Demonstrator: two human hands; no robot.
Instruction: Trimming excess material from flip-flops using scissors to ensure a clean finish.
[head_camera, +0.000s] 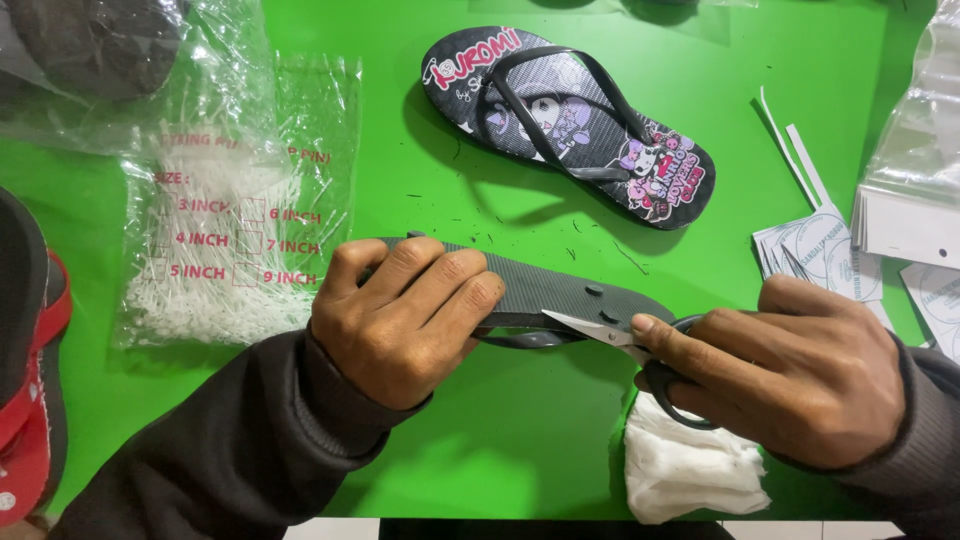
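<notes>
While a dark rubber flip-flop (540, 290) is steadied sole-up by the left hand (400, 320), fingers clamped over it, black-handled scissors (625, 345) are gripped by the right hand (800, 370) at its strap plug.

A sandal (530, 295) is held at the middle, another sandal (570, 125) above it (upper middle), a bag of pins (235, 220) at left.

dark flip-flop (560, 290) – sole up, tilted, held above green table | scissors (610, 335) – blades at its edge
</notes>
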